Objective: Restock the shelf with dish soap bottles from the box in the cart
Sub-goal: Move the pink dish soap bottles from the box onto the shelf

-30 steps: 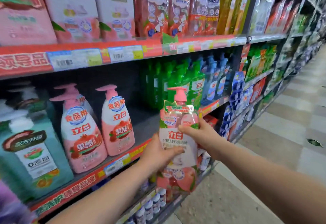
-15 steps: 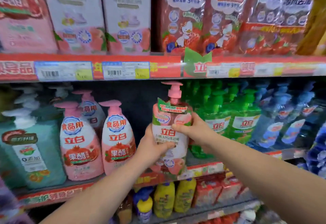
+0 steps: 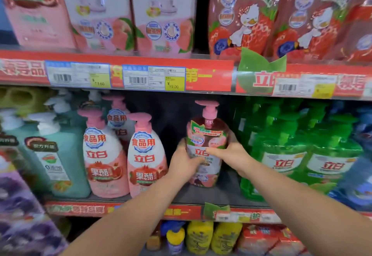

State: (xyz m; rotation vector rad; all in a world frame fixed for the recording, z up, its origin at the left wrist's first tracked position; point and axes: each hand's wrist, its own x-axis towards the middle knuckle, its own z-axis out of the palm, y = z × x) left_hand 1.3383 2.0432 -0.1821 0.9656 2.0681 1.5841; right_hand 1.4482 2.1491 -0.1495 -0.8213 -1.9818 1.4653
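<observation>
Setting-down entry: one dish soap bottle (image 3: 207,132) with a pink pump, held at the centre of the frame.

- Location: in the dark gap of the middle shelf (image 3: 193,196), between the pink bottles (image 3: 147,155) to its left and the green bottles (image 3: 281,155) to its right. It is upright, label facing out. Its base sits at or just above the shelf board; I cannot tell whether it rests there.
- Left hand (image 3: 184,163): fingers curled round the bottle's left side, thumb across the front label, gripping.
- Right hand (image 3: 229,155): wrapped round the right side, thumb on the label, gripping. Both hands are clamped on the same bottle.
- Source: the box and cart are out of view.

Hazards, as judged:
1. Early release. If the base is not yet flat on the board, letting go could rock the bottle forward, towards the red price strip (image 3: 181,212) and off the edge.
2. Crowding on the right. The right hand's knuckles are just beside the nearest green bottle, so drawing that hand back carelessly could drag or tip it.
3. Pump clearance. The pump top is near the underside of the upper shelf's price rail (image 3: 141,74), and any lift to reposition could knock it.
4. Lone standing. The gap is wide and nothing touches the bottle on its left, so a nudge would find no support there.
5. Glossy wrap. The label looks slick, and a loose grip could let the bottle slide.
</observation>
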